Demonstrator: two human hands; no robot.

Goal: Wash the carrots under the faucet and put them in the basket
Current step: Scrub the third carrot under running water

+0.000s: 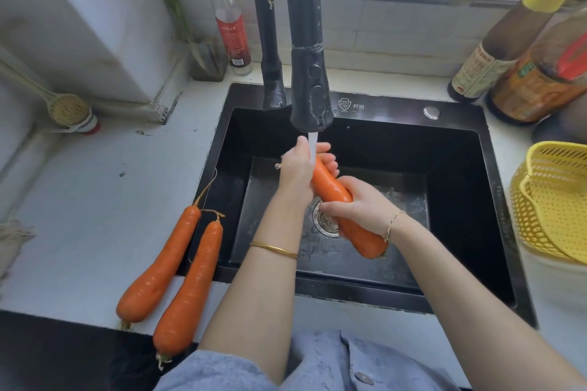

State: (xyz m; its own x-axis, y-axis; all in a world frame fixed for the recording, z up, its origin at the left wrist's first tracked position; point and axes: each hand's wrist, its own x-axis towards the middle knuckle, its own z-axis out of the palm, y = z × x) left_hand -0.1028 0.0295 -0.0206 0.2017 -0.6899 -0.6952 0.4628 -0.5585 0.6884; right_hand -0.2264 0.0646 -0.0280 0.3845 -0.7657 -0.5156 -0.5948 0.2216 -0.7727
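- The black sink point(381, 108) lies beneath both sets of fingers.
- The yellow basket point(552, 206) stands well right of the fingers.
- The faucet point(309, 86) pours just above the left fingers.
- Two carrots point(160, 263) wait left of the fingers, seemingly unwashed.
- The held carrot point(330, 189) is being rinsed. The left hand point(297, 170) curls round its thin end and the right hand point(359, 208) grasps its middle.
- The next move likely calls for carrying it rightward into the basket.

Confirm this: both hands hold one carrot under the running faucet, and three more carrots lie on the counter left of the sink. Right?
Not quite. The head view shows only two carrots on the counter left of the sink, not three. The rest holds: the left hand and right hand hold one carrot under the running faucet.
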